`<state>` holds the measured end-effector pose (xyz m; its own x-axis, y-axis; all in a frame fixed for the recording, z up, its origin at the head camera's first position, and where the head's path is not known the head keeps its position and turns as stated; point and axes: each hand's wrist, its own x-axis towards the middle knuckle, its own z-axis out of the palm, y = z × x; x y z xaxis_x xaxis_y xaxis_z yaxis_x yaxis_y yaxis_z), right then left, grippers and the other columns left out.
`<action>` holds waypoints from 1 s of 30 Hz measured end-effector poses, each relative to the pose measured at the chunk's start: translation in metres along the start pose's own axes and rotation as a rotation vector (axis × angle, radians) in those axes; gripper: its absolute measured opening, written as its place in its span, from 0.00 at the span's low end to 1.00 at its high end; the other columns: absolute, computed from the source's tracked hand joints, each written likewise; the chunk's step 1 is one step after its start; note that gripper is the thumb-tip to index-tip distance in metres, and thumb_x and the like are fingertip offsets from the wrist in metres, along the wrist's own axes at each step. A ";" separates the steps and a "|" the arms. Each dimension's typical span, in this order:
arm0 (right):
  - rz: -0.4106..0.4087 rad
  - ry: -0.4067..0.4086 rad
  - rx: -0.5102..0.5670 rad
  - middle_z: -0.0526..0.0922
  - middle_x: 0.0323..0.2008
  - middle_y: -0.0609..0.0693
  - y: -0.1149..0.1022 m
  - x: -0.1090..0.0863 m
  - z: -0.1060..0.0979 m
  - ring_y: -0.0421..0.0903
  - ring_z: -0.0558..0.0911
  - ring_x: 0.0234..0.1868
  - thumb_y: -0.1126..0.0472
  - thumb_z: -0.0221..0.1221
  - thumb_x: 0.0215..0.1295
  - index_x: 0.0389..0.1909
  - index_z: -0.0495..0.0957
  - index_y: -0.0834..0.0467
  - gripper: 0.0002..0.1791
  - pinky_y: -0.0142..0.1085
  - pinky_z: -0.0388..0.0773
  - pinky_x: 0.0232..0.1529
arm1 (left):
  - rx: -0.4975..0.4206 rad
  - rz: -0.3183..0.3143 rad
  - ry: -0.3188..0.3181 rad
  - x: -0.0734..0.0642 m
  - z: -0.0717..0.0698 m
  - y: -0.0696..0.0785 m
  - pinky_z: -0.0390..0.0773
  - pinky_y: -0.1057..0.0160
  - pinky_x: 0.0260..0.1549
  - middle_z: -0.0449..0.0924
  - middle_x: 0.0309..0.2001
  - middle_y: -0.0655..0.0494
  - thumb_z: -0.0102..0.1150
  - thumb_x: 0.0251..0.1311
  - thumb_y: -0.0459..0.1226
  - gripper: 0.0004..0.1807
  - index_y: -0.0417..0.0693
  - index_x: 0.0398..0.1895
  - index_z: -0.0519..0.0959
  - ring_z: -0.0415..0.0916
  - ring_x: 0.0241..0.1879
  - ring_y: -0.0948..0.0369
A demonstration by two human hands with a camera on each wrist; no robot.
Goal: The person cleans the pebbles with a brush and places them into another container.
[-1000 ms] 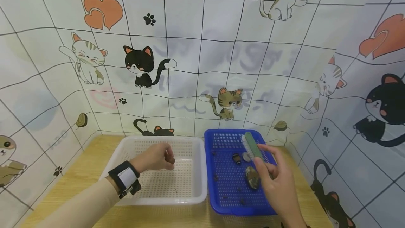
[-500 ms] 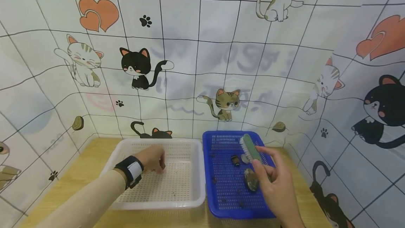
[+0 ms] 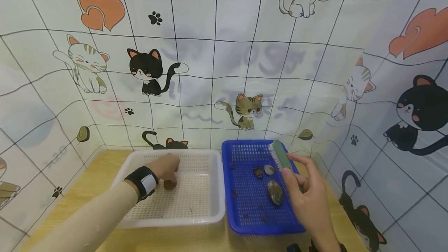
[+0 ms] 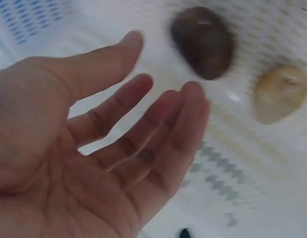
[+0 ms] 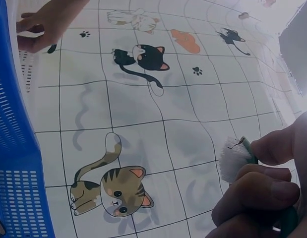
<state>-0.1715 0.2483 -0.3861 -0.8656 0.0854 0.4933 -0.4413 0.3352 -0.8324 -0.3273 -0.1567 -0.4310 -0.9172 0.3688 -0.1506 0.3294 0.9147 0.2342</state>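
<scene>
Over the left part of the white plastic basket (image 3: 201, 201), my left hand (image 3: 164, 167) has loosely bent fingers with nothing between them. A smooth brown stone (image 4: 203, 43) lies in the basket just beyond the fingertips, and a yellowish stone (image 4: 280, 94) lies near it. In the head view the brown stone partly shows below the hand, which hides the yellowish one. My right hand (image 3: 309, 195) holds a green scrubbing brush (image 3: 281, 155) with white bristles, raised over the right side of the blue basket (image 3: 246, 201). Its bristles face left.
Inside the blue basket lie a large mottled stone (image 3: 275, 192), a small dark banded stone (image 3: 258, 172) and a pale stone (image 3: 269, 170). Both baskets stand side by side on a wooden table (image 3: 196, 240). A cat-patterned sheet (image 3: 196, 69) rises behind and at both sides.
My left hand has moved left over the white basket and let go of the brown stone, which now lies there. My right hand keeps holding the brush in nearly the same place.
</scene>
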 end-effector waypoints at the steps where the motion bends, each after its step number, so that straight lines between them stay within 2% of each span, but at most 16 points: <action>1: -0.001 -0.002 0.007 0.74 0.16 0.42 0.000 0.000 0.000 0.27 0.59 0.09 0.65 0.58 0.92 0.80 0.75 0.51 0.22 0.31 0.61 0.06 | -0.001 0.031 0.020 0.001 -0.004 0.004 0.84 0.59 0.36 0.90 0.35 0.51 0.84 0.63 0.29 0.10 0.37 0.39 0.88 0.81 0.34 0.58; 3: -0.011 -0.010 0.016 0.73 0.15 0.41 -0.001 0.001 0.000 0.28 0.59 0.08 0.66 0.58 0.92 0.80 0.75 0.53 0.22 0.32 0.62 0.05 | -0.017 0.094 0.065 0.004 -0.010 0.017 0.89 0.57 0.39 0.92 0.38 0.50 0.82 0.68 0.31 0.08 0.37 0.43 0.90 0.85 0.35 0.59; 4: -0.011 -0.017 0.026 0.77 0.16 0.42 -0.002 0.002 0.000 0.29 0.60 0.07 0.66 0.58 0.92 0.79 0.75 0.53 0.22 0.33 0.63 0.05 | -0.037 0.119 0.089 0.006 -0.012 0.024 0.90 0.57 0.39 0.93 0.38 0.50 0.81 0.70 0.32 0.07 0.38 0.43 0.90 0.85 0.35 0.59; 7: -0.008 -0.039 0.036 0.79 0.16 0.42 -0.003 0.002 -0.001 0.31 0.62 0.07 0.66 0.57 0.92 0.80 0.74 0.55 0.22 0.34 0.66 0.06 | -0.087 0.201 0.181 0.010 -0.016 0.051 0.90 0.59 0.36 0.93 0.36 0.52 0.77 0.74 0.32 0.04 0.41 0.41 0.90 0.85 0.32 0.62; 11: 0.049 -0.030 0.024 0.92 0.25 0.45 -0.005 0.002 -0.005 0.37 0.86 0.15 0.62 0.56 0.94 0.81 0.72 0.54 0.21 0.37 0.87 0.17 | -0.120 0.281 0.251 0.022 -0.016 0.093 0.88 0.63 0.33 0.92 0.35 0.54 0.74 0.78 0.34 0.03 0.45 0.42 0.90 0.84 0.32 0.64; 13: 0.080 -0.011 0.008 0.97 0.31 0.48 -0.007 0.001 -0.007 0.45 0.94 0.22 0.59 0.56 0.95 0.81 0.72 0.52 0.21 0.42 0.93 0.24 | -0.132 0.316 0.248 0.029 -0.013 0.113 0.88 0.65 0.33 0.93 0.37 0.54 0.74 0.79 0.35 0.03 0.45 0.44 0.91 0.85 0.33 0.63; 14: 0.089 -0.005 -0.002 0.97 0.31 0.48 -0.007 0.001 -0.008 0.47 0.95 0.25 0.58 0.56 0.95 0.81 0.72 0.52 0.21 0.43 0.95 0.27 | -0.131 0.333 0.245 0.033 -0.012 0.123 0.88 0.65 0.34 0.93 0.38 0.54 0.74 0.79 0.35 0.03 0.45 0.45 0.91 0.85 0.34 0.63; 16: 0.105 0.003 -0.021 0.94 0.27 0.47 -0.008 0.000 -0.010 0.43 0.91 0.20 0.56 0.56 0.95 0.81 0.72 0.50 0.21 0.40 0.92 0.22 | -0.121 0.378 0.241 0.040 -0.010 0.143 0.89 0.66 0.34 0.95 0.40 0.53 0.75 0.79 0.36 0.03 0.45 0.46 0.92 0.87 0.35 0.62; 19: 0.120 0.016 -0.039 0.83 0.18 0.44 -0.008 0.000 -0.014 0.35 0.77 0.11 0.55 0.57 0.95 0.81 0.73 0.48 0.21 0.35 0.79 0.12 | -0.114 0.430 0.214 0.048 -0.007 0.173 0.88 0.69 0.36 0.95 0.41 0.53 0.75 0.78 0.36 0.03 0.46 0.46 0.93 0.89 0.37 0.62; 22: 0.114 0.025 -0.035 0.72 0.14 0.43 -0.007 0.000 -0.017 0.36 0.65 0.08 0.56 0.56 0.95 0.81 0.73 0.46 0.21 0.35 0.71 0.08 | -0.116 0.471 0.165 0.056 -0.004 0.200 0.87 0.71 0.37 0.96 0.43 0.54 0.75 0.78 0.36 0.03 0.47 0.48 0.93 0.89 0.37 0.64; 27: 0.072 0.036 0.011 0.69 0.13 0.43 -0.006 0.001 -0.021 0.38 0.64 0.08 0.60 0.57 0.94 0.81 0.74 0.47 0.22 0.35 0.68 0.08 | -0.063 0.521 0.094 0.067 0.008 0.233 0.90 0.72 0.44 0.98 0.51 0.57 0.78 0.77 0.39 0.10 0.49 0.56 0.94 0.93 0.44 0.66; 30: 0.049 0.050 0.026 0.65 0.13 0.42 -0.006 0.002 -0.022 0.38 0.59 0.08 0.62 0.57 0.94 0.81 0.75 0.49 0.22 0.34 0.61 0.06 | -0.067 0.520 0.039 0.072 0.016 0.248 0.93 0.67 0.51 0.98 0.56 0.57 0.80 0.76 0.44 0.16 0.51 0.61 0.93 0.95 0.50 0.64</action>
<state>-0.1650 0.2674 -0.3744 -0.8737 0.1486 0.4632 -0.4050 0.3054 -0.8618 -0.3084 0.0993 -0.3991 -0.6445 0.7637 0.0371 0.7293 0.5994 0.3299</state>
